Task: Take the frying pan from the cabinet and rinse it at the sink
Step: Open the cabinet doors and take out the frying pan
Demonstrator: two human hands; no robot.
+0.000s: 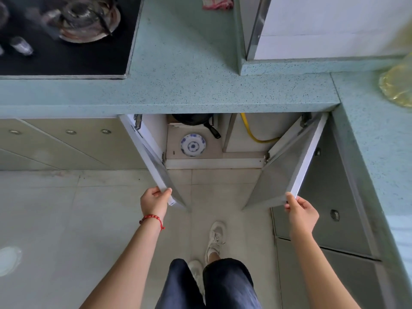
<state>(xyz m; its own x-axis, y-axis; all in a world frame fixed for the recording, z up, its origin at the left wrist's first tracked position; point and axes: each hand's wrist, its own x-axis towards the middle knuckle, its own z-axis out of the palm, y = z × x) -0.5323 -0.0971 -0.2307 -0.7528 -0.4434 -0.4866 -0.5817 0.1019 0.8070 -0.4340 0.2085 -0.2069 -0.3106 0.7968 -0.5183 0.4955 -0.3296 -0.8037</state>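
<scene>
Both cabinet doors stand swung wide: the left hand [153,200] pinches the edge of the left door [153,161], and the right hand [299,208] grips the edge of the right door [289,170]. Inside, the black frying pan [194,120] sits at the far back, just behind a blue-and-white plate [193,145], with a yellow hose [252,132] to the right.

Both arms stretched forward, left hand [153,200] and right hand [301,210] each curled, pinching with fingertips
</scene>
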